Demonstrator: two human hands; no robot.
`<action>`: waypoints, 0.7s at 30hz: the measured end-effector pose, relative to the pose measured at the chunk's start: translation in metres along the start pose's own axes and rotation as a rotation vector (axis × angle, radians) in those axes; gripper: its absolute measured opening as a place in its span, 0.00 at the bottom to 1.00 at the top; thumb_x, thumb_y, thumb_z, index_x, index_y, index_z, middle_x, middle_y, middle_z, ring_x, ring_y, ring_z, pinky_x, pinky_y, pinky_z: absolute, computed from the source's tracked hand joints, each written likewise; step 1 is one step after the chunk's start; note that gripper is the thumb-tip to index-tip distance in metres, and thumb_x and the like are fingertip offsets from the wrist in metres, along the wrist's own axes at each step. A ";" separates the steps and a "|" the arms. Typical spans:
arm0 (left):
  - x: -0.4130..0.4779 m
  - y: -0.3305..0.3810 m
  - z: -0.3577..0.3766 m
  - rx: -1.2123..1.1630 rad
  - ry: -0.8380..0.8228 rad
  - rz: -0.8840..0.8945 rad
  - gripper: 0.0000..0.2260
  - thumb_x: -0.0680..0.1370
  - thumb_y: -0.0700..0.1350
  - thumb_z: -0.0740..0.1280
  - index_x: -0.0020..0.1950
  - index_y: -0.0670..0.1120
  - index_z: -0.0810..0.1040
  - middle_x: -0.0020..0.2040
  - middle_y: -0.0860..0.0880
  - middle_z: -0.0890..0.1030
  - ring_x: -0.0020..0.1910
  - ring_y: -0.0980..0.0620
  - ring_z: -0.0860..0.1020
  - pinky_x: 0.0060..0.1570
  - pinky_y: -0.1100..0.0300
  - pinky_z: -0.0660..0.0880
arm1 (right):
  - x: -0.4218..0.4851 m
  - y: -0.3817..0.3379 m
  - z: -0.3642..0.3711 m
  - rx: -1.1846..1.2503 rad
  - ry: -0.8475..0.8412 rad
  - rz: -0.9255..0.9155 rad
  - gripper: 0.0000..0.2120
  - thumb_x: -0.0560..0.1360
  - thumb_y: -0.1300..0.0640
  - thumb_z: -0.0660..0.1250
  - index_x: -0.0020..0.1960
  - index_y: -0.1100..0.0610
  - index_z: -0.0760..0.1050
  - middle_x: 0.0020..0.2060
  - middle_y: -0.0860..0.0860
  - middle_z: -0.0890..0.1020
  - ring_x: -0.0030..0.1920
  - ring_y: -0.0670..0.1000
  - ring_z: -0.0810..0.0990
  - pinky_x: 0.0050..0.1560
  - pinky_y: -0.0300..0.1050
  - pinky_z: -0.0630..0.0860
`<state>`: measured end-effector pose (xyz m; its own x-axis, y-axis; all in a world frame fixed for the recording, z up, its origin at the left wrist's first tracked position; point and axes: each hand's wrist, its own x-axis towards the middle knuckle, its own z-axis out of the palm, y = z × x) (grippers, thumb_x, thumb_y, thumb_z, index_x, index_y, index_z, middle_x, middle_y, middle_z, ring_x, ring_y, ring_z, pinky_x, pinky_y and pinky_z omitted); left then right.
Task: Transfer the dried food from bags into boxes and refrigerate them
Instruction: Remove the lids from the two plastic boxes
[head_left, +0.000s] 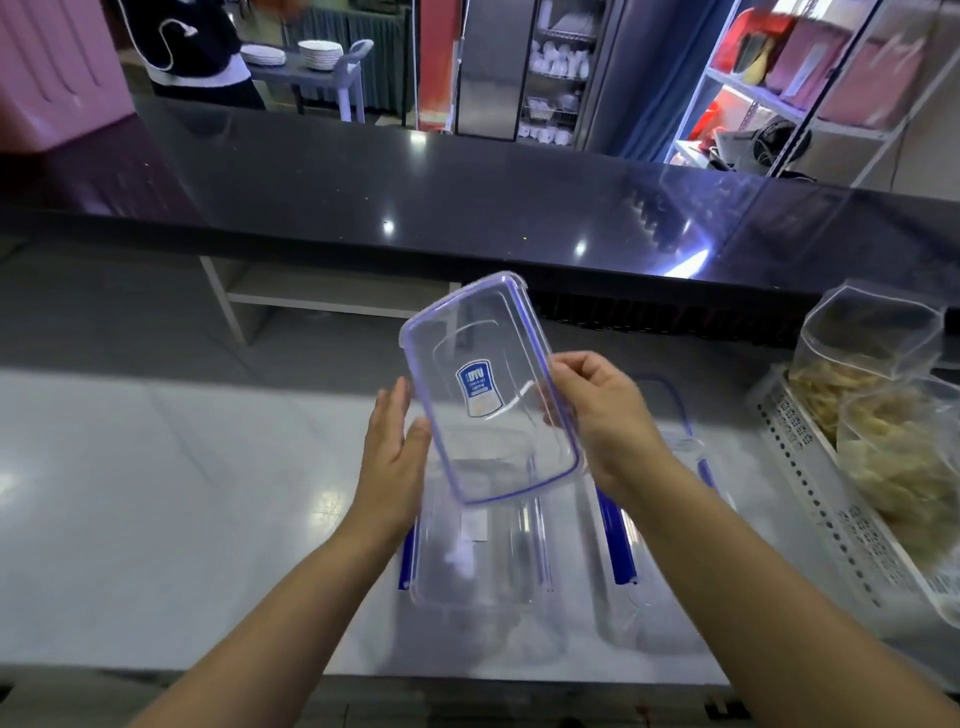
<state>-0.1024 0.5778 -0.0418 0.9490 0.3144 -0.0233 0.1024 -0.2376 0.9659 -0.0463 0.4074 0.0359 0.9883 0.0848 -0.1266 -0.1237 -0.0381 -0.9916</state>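
Observation:
A clear plastic lid (485, 384) with a blue seal and a blue label is tilted up in the air above the counter. My right hand (602, 415) grips its right edge, thumb on top. My left hand (395, 452) lies flat with straight fingers against the lid's left lower edge. Below the lid an open clear box (483, 551) with blue clips stands on the white counter (156, 519). A second clear box (654, 545) stands right of it, partly hidden by my right forearm. Two clear bags of pale dried food (852, 374) (904, 457) sit at the right.
The bags rest in a perforated metal tray (810, 467) at the counter's right end. A raised black ledge (467, 197) runs across behind the counter. Beyond it are shelves with dishes, a cart with plates (319, 54), and a person in dark clothes (197, 47).

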 end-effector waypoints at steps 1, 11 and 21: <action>0.002 -0.005 -0.001 0.100 -0.001 -0.002 0.24 0.82 0.50 0.54 0.77 0.53 0.52 0.78 0.53 0.50 0.76 0.56 0.47 0.72 0.58 0.47 | 0.006 -0.007 -0.001 -0.026 -0.024 -0.062 0.06 0.78 0.62 0.64 0.43 0.55 0.77 0.34 0.48 0.81 0.34 0.45 0.77 0.36 0.37 0.76; -0.007 -0.033 0.004 0.565 -0.211 -0.051 0.25 0.82 0.46 0.52 0.77 0.45 0.48 0.78 0.48 0.49 0.77 0.51 0.44 0.74 0.55 0.43 | 0.065 0.029 0.017 -0.910 -0.191 -0.264 0.04 0.75 0.60 0.67 0.42 0.53 0.78 0.43 0.49 0.79 0.45 0.52 0.78 0.50 0.52 0.79; -0.007 -0.038 0.002 0.537 -0.196 -0.056 0.24 0.82 0.46 0.51 0.77 0.47 0.48 0.78 0.50 0.49 0.77 0.53 0.43 0.73 0.58 0.40 | 0.094 0.077 0.039 -1.001 -0.256 -0.167 0.03 0.73 0.59 0.70 0.43 0.55 0.83 0.43 0.47 0.77 0.47 0.52 0.79 0.50 0.48 0.77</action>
<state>-0.1126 0.5826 -0.0794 0.9700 0.1757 -0.1679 0.2428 -0.6754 0.6964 0.0338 0.4513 -0.0538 0.9232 0.3688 -0.1081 0.2583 -0.8036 -0.5361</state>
